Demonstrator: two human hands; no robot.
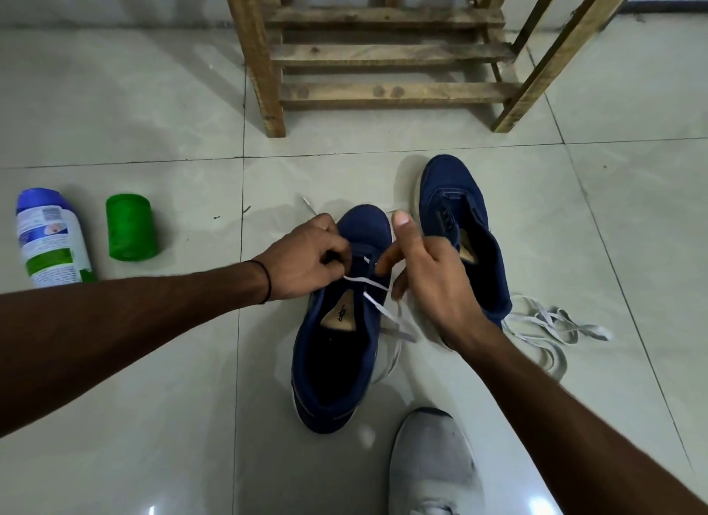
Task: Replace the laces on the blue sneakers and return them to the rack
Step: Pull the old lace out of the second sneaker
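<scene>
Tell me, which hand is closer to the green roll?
Left. The left hand pinches the lace over the near sneaker, right of the green roll; the right hand lies farther right.

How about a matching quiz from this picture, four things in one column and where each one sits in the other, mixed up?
Things:
1. bottle
2. green roll
3. wooden rack
4. loose laces

Places:
A. right of the blue sneakers
B. behind the sneakers
C. far left
D. just right of the bottle

Pairs: 1-C, 2-D, 3-B, 4-A
</scene>
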